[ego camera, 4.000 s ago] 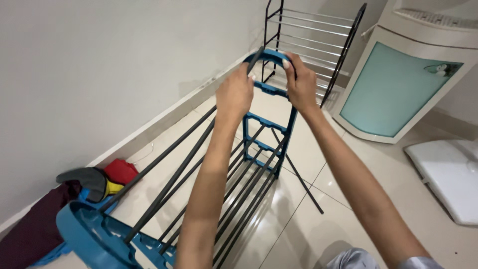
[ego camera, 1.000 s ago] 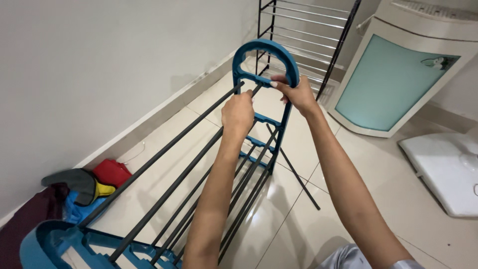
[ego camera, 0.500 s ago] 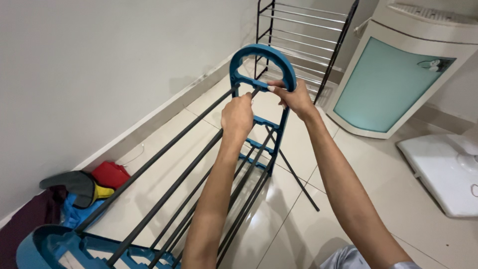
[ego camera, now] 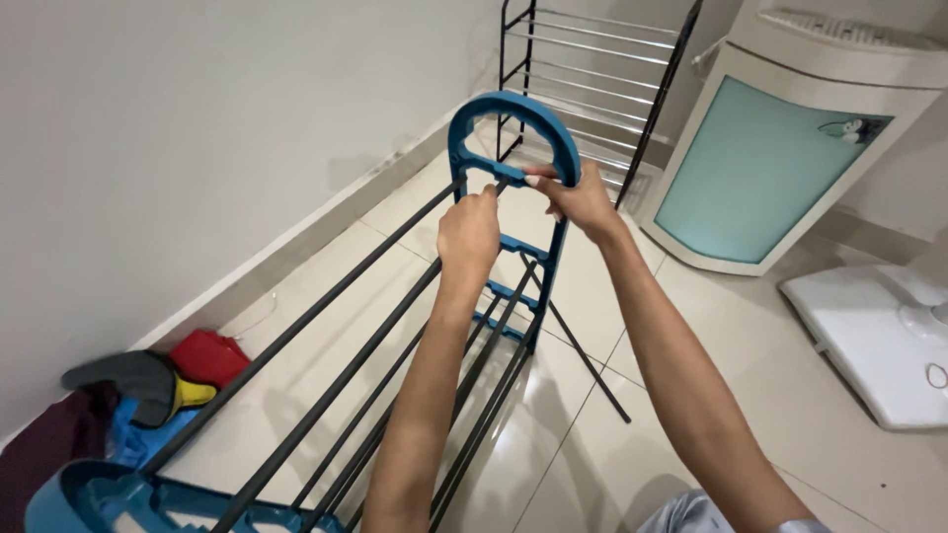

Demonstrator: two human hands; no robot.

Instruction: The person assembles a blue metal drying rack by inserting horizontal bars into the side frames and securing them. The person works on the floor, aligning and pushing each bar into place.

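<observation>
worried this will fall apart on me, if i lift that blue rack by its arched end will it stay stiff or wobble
Probably wobbly: the blue end frame joins only thin dark rods, and one rod lies loose on the tiled floor. Likely light, being slim plastic and rods. The left hand and right hand both steady it.

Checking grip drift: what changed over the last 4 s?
Both hands came off the top of the blue arched end frame: left hand now grips a black rod below it, right hand holds its crossbar. Spare metal rack and white cabinet unchanged.
</observation>
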